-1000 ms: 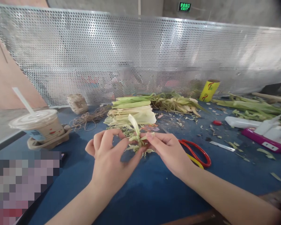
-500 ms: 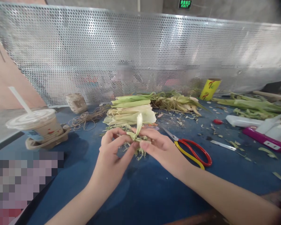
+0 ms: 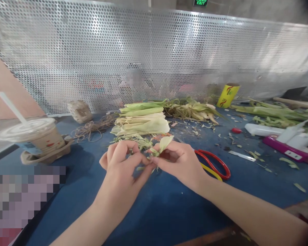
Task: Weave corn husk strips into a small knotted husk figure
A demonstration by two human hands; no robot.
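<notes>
Both hands meet over the blue table, pinching a small knotted piece of pale green corn husk (image 3: 164, 143). My left hand (image 3: 124, 160) grips its lower left side with thumb and fingertips. On the other side my right hand (image 3: 178, 159) pinches it, and a folded leaf end sticks up above those fingers. Part of the piece is hidden by the fingers. Just beyond lies a stack of flattened corn husks (image 3: 143, 123). Scissors with red and yellow handles (image 3: 217, 164) lie beside my right hand, their blades mostly hidden behind it.
At left are a lidded drink cup (image 3: 38, 136) in a cardboard holder, tangled twine (image 3: 94, 128) and a rough block (image 3: 79, 111). A blade (image 3: 242, 156), a purple power strip (image 3: 284, 147) and a yellow roll (image 3: 228, 95) are at right. A perforated metal screen (image 3: 154, 51) stands behind.
The leaf end has swung from upright to leaning right. My right hand has turned and now covers more of the scissors. The view has shifted slightly.
</notes>
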